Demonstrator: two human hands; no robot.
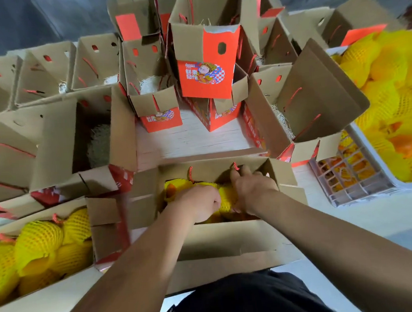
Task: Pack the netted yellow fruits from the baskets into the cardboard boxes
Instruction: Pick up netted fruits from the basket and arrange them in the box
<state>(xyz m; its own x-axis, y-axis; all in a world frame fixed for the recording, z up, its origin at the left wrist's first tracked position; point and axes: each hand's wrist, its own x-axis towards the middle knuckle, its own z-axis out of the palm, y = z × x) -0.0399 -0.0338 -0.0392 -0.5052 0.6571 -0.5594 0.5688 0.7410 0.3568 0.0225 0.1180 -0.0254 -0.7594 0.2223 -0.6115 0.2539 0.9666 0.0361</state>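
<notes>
In the open brown cardboard box [218, 203] right in front of the person, both hands are working down among the yellow foam-netted fruits [225, 198]. The left hand [201, 202] is curling its fingers onto the netting of one fruit, and the right hand [251, 186] is pressing and gripping the same yellow bundle beside it, near a red cord handle [235, 166]. This box is looking partly filled, so I judge it to be the one in hand. To the left, another cardboard box [50, 286] is already holding several netted fruits. Beyond, on the white table [189, 135], many brown-and-red boxes [94, 137] are standing open with only pale shredded padding showing. On the right, a white plastic basket [358, 186] is heaped with more netted fruits, so most of the packing seems to be lying ahead.
</notes>
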